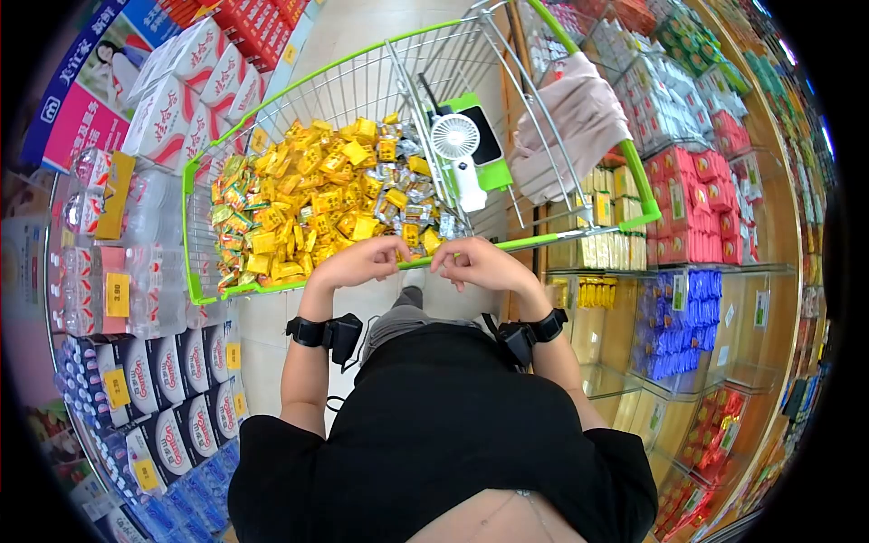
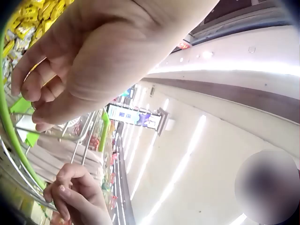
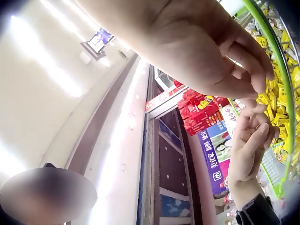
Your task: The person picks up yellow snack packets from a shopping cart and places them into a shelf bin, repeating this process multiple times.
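Observation:
Side by side at the near green rail of a shopping cart (image 1: pixel 534 242) are my left hand (image 1: pixel 360 262) and right hand (image 1: pixel 484 264). Fingers of both hang loosely curled, with nothing held. In the left wrist view the left hand (image 2: pixel 108 51) is close up, and the right hand (image 2: pixel 79 194) appears below it. The right wrist view has the right hand (image 3: pixel 197 51) large, above the left hand (image 3: pixel 248 150). Just beyond the hands, the cart holds a heap of small yellow packets (image 1: pixel 308 185), with silver packets (image 1: pixel 416 214) at its right side.
A white handheld fan (image 1: pixel 455 136) and a dark-screened device (image 1: pixel 486 131) are at the cart's child seat. Pale pink cloth (image 1: pixel 570 127) hangs over the cart's right end. Boxes (image 1: pixel 172 118) and bottle packs (image 1: pixel 154 290) line the left; shelves with pink packages (image 1: pixel 692 204) stand right.

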The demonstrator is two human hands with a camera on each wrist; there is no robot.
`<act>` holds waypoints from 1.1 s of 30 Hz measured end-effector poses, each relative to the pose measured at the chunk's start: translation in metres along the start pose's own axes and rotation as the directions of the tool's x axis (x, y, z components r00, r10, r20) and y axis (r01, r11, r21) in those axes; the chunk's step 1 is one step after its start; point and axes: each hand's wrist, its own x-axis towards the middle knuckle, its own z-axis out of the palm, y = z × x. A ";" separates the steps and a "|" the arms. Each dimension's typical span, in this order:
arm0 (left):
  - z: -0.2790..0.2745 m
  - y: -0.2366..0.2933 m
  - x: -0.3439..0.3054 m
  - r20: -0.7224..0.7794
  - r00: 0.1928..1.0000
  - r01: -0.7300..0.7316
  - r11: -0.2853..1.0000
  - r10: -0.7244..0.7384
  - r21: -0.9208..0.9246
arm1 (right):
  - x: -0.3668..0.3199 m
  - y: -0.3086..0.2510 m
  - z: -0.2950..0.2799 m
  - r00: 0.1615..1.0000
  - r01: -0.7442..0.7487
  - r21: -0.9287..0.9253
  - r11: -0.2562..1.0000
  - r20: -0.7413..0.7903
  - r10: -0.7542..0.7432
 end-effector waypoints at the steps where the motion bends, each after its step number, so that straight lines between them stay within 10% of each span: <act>1: -0.009 -0.006 -0.006 -0.010 1.000 0.003 1.000 -0.003 -0.008 | 0.010 -0.003 0.003 0.999 -0.032 -0.010 0.999 -0.036 0.032; 12: -0.116 -0.123 -0.031 -0.668 0.724 0.248 0.969 -0.170 0.022 | 0.095 0.015 0.023 0.997 -0.003 -0.031 1.000 -0.081 0.001; 33: -0.169 -0.195 0.024 -0.638 0.733 0.468 0.855 -0.234 0.224 | 0.154 0.033 0.032 0.971 -0.120 0.126 0.985 -0.190 0.143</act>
